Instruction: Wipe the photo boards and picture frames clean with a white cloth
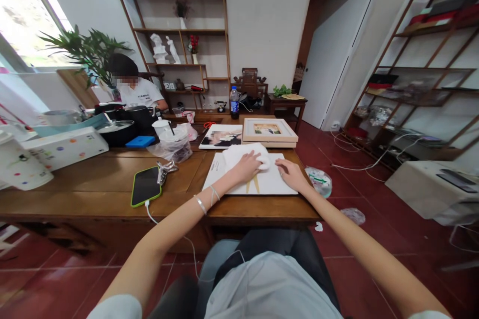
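A flat white board (pixel 275 187) with gold strips near its front edge and small print at its left lies on the wooden table before me. On top of it is a bunched white cloth (pixel 234 153). My left hand (pixel 250 165) is pressed over this cloth, its fingers bent into the folds. Toward the board's right side rests my right hand (pixel 292 173), fingers loosely curved and apart, with nothing visible in them.
Behind the board sit a framed picture (pixel 269 129) and a photo panel (pixel 220 137). A dark blue-labelled bottle (pixel 234 103) stands farther back. Leftward are a charging phone (pixel 146 187), a plastic bag (pixel 175 144) and a blue box (pixel 140 141). Another person (pixel 136 89) sits across the table.
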The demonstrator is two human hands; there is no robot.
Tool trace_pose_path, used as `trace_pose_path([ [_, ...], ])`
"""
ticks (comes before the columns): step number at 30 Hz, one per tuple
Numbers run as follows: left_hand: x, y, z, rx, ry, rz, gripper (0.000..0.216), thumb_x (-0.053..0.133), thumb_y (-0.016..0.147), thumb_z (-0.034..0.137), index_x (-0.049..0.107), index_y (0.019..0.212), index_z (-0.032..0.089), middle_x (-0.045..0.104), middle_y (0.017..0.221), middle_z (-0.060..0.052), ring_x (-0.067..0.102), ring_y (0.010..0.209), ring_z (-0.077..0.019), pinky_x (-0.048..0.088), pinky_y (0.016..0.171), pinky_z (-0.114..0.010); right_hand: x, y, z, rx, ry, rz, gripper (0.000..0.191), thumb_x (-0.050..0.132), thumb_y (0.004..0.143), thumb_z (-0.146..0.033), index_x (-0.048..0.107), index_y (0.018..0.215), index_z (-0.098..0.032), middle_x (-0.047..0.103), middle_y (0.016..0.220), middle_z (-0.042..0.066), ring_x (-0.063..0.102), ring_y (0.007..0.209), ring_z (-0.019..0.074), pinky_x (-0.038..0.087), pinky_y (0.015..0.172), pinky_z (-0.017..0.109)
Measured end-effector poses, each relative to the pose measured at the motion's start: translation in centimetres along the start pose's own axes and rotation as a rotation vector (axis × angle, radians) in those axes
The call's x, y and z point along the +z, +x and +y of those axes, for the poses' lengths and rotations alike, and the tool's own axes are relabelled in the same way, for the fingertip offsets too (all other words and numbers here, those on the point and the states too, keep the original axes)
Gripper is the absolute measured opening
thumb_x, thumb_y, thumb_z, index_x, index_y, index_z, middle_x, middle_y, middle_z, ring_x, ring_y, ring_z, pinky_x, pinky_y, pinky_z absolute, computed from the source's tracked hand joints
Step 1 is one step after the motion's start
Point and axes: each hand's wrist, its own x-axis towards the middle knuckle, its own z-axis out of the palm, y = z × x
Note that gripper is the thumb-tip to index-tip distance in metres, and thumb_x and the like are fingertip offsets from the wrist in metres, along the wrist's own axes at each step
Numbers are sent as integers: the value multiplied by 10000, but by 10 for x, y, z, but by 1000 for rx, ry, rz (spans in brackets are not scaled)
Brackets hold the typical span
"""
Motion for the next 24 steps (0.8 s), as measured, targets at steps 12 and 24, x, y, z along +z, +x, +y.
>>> trace_pose_path([
  [12, -38, -91, 62, 225, 84, -47, 236, 475, 877, 104, 674, 1001, 131, 466, 1393, -174, 401, 1320, -351, 431, 996, -459, 0, 0, -2, 28, 0, 8, 278, 499, 773, -98, 692, 960, -171, 683, 1137, 113, 622, 1099, 234, 450, 996, 401],
  [24, -33, -71, 30, 121, -127, -32, 224, 493, 896, 143, 669, 1035, 144, 486, 1387, -164, 448, 1301, -287, 431, 1013, -414, 0, 0, -1, 17, 12, 14, 273, 510, 762, -95, 697, 941, -182, 689, 1122, 109, 636, 1072, 238, 458, 990, 408],
])
